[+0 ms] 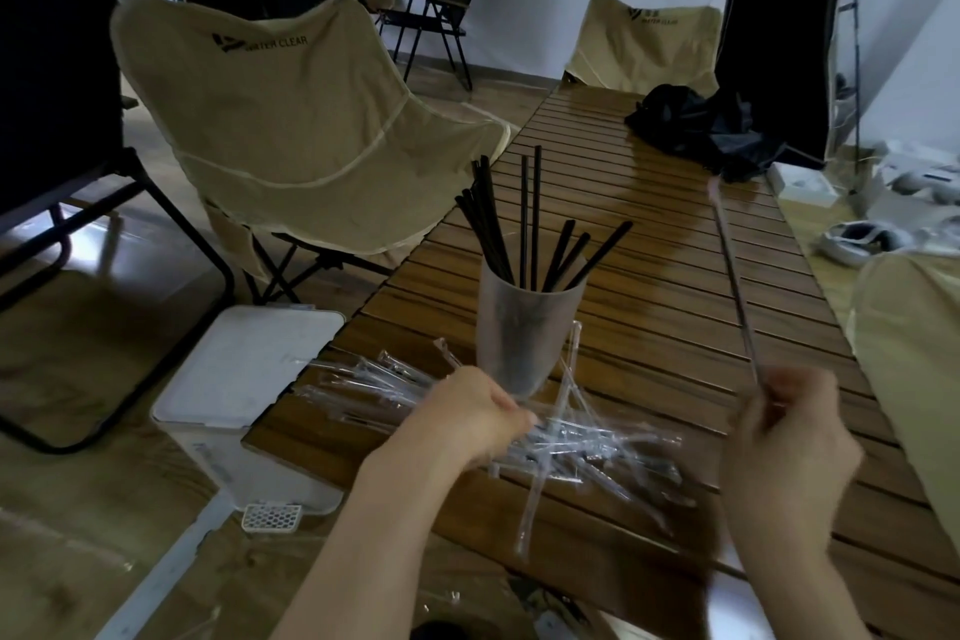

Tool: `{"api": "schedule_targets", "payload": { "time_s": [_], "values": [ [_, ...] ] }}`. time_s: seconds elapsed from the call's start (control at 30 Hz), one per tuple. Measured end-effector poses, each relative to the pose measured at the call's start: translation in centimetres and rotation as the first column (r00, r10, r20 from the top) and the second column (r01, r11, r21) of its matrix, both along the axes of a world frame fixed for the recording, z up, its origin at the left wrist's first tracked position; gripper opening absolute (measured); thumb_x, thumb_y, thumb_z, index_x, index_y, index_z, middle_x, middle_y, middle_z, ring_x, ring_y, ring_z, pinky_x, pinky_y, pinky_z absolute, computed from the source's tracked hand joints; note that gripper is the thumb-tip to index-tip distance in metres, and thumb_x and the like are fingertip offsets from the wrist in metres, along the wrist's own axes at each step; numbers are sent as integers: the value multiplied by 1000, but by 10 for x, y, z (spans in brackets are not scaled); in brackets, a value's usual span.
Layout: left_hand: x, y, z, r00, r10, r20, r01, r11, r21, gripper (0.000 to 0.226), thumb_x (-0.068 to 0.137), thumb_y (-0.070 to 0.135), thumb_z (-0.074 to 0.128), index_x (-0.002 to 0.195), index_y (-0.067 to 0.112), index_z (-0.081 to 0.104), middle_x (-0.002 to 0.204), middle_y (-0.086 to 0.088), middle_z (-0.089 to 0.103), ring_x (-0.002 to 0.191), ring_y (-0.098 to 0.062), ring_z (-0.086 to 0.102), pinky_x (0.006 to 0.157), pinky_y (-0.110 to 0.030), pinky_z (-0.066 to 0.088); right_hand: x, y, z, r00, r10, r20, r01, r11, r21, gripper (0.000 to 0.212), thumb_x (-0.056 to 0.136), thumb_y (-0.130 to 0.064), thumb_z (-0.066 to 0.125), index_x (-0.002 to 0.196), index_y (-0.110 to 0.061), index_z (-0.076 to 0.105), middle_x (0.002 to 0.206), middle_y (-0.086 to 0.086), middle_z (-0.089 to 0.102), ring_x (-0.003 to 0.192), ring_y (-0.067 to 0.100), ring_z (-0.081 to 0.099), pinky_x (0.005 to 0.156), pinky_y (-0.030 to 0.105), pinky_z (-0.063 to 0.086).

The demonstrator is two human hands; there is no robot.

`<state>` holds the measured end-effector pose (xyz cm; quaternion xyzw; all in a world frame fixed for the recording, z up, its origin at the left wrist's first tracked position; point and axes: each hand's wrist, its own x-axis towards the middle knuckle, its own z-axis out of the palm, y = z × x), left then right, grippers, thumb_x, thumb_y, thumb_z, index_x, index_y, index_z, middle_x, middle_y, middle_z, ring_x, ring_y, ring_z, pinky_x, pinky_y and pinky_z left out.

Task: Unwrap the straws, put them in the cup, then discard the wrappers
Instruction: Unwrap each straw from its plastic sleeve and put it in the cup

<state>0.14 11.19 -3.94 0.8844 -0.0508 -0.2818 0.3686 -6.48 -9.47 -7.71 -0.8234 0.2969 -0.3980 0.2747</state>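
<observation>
Right hand (789,437), wrapped straw (732,276) apparently upright

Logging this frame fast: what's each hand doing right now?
Left hand: fingers curled into the wrapper pile, seemingly gripping some.
Right hand: pinching one long wrapped straw.

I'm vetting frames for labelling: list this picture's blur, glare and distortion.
Head view: right hand and its wrapped straw are motion-smeared; left hand is sharper; the clear wrappers glint; the table shows sheen; wide-angle bending curves the edges; the room is dim.
</observation>
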Motion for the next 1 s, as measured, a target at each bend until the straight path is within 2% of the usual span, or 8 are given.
{"api": "schedule_targets", "payload": {
  "time_s": [0.13, 0.27, 0.37, 0.5, 0.63, 0.8, 0.9, 1.0],
  "values": [
    [-11, 0, 22, 921, -339, -191, 297, 930, -217, 43, 83, 51, 64, 120, 29, 62, 111, 10, 67, 97, -4, 65, 91, -30, 48, -10, 14, 35, 936, 165, 311, -152, 986, -67, 15, 97, -7, 50, 108, -9, 59, 89, 7, 68, 82, 14, 63, 75, 15, 43],
    [-19, 3, 40, 888, -459, 16, 377, 709, -596, 46, 77, 48, 64, 120, 35, 62, 121, 12, 64, 114, -9, 60, 100, -36, 45, -31, 47, 61, 872, 318, 372, -243, 941, -234, 13, 97, -7, 51, 103, -5, 62, 86, 5, 66, 76, 7, 59, 73, 10, 40],
    [-24, 1, 45, 940, -302, 160, 295, 477, -828, 38, 81, 47, 62, 116, 33, 64, 122, 7, 64, 117, -15, 59, 97, -33, 44, -40, 73, 64, 853, 462, 242, -372, 864, -339, 14, 90, -2, 51, 94, -4, 64, 85, 1, 60, 75, 5, 53, 74, 5, 38],
    [-26, 2, 44, 972, 48, 228, 192, 390, -901, 29, 86, 52, 53, 92, 32, 72, 104, 2, 71, 109, -28, 61, 97, -42, 40, -39, 80, 57, 829, 536, 161, -472, 824, -315, 9, 87, -4, 54, 89, -10, 61, 80, -3, 56, 73, 0, 51, 69, 2, 37],
    [-27, 6, 47, 972, 232, 44, 7, 155, -988, 30, 93, 36, 41, 82, 15, 60, 74, 0, 65, 82, -20, 66, 84, -31, 52, -37, 73, 53, 803, 595, 32, -572, 785, -238, 11, 87, -13, 62, 86, -23, 60, 76, -18, 56, 72, -5, 54, 61, 0, 36],
    [-13, 17, 46, 903, 320, -287, -226, -215, -950, 32, 100, 33, 39, 75, 18, 52, 63, 3, 51, 61, -11, 56, 65, -26, 53, -32, 53, 40, 742, 654, -148, -670, 729, -139, 14, 85, -10, 69, 83, -24, 69, 65, -16, 59, 69, -1, 59, 55, 2, 38],
    [-4, 21, 43, 864, 324, -385, -283, -319, -904, 36, 102, 32, 37, 71, 20, 51, 59, 5, 49, 56, -9, 53, 59, -23, 51, -32, 47, 35, 691, 704, -163, -720, 691, -66, 14, 85, -26, 60, 76, -31, 68, 61, -14, 61, 62, 2, 60, 52, 5, 39],
    [-3, 16, 37, 852, 307, -425, -305, -370, -878, 37, 103, 32, 35, 71, 19, 49, 61, 4, 48, 58, -10, 54, 61, -25, 52, -33, 48, 35, 701, 701, -132, -713, 689, -127, 19, 83, -33, 52, 73, -31, 68, 57, -20, 57, 58, 0, 59, 53, 3, 39]
  ]
}}
